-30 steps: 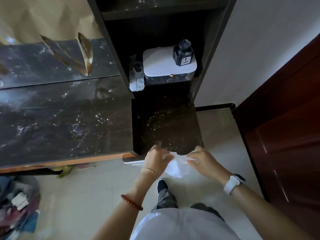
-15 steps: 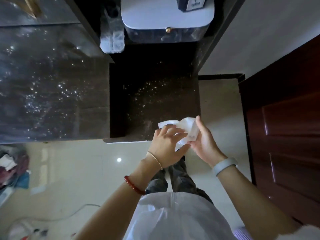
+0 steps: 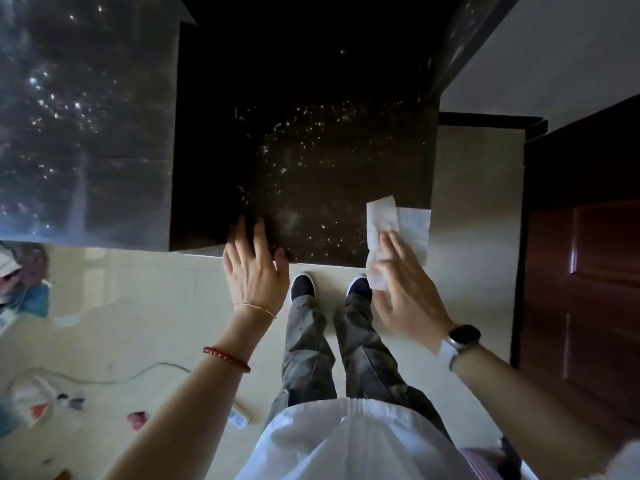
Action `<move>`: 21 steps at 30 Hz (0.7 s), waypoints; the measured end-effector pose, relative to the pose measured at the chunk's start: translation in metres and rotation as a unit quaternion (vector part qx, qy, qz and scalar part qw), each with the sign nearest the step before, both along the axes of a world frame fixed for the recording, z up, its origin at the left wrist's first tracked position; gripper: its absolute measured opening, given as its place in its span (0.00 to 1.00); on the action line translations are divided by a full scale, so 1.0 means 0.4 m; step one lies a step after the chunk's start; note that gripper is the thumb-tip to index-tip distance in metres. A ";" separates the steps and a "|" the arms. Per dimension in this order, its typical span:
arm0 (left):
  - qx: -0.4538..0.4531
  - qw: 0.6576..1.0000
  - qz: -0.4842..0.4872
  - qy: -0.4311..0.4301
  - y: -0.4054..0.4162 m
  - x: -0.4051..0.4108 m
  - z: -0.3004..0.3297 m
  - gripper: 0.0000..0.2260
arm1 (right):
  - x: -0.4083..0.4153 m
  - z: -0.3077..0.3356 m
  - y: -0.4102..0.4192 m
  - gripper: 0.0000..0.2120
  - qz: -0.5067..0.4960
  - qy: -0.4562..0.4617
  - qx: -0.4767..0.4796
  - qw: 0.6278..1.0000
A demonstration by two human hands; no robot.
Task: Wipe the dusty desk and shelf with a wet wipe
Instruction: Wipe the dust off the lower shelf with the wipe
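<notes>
Desk [image 3: 86, 133]: at 10 o'clock, dark top, speckled with dust.
Shelf [image 3: 329, 174]: centre, lower dark board, dust specks thick toward 12 o'clock.
Left hand [image 3: 256, 271]: at shelf's front edge, fingers straight, grasping nothing.
Right hand [image 3: 405, 292]: at 3 o'clock, fingers flat, pressing wipe down.
Wipe [image 3: 398, 230]: on shelf's near right corner, partly overhanging; likely light, limp, damp, prone to bunching; best held under a flat palm.

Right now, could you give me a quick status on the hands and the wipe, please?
Left hand open, at shelf edge. Right hand flat on wipe, front right corner. Dust unwiped; nothing in way.
</notes>
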State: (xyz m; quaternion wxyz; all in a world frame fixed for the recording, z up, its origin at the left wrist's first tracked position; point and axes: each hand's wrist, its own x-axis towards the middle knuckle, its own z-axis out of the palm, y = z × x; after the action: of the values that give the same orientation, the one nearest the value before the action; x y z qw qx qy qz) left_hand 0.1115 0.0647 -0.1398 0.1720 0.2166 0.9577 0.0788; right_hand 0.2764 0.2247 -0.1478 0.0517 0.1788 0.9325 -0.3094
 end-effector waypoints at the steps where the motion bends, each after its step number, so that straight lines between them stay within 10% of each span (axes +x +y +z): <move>1: -0.005 1.000 -0.011 0.004 -0.009 -0.003 -0.010 0.26 | 0.000 -0.004 -0.005 0.20 -0.001 -0.001 -0.004 1.000; 10: 0.040 0.999 -0.011 0.012 0.030 -0.045 -0.006 0.25 | -0.249 -0.023 0.125 0.27 -0.111 -0.022 0.070 0.991; 17: 0.071 0.997 -0.011 0.023 0.117 -0.138 0.004 0.26 | -0.129 -0.022 0.020 0.24 0.319 0.027 0.106 0.941; 21: 0.080 0.996 -0.004 0.036 0.176 -0.174 -0.004 0.23 | -0.299 -0.022 0.206 0.25 0.048 -0.046 0.119 0.991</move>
State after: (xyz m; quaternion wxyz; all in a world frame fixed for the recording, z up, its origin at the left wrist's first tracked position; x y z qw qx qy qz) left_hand 0.0419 0.1350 -0.1415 0.1202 0.2363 0.9530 0.1466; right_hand 0.1568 0.3069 -0.1566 0.0872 0.1529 0.9669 -0.1846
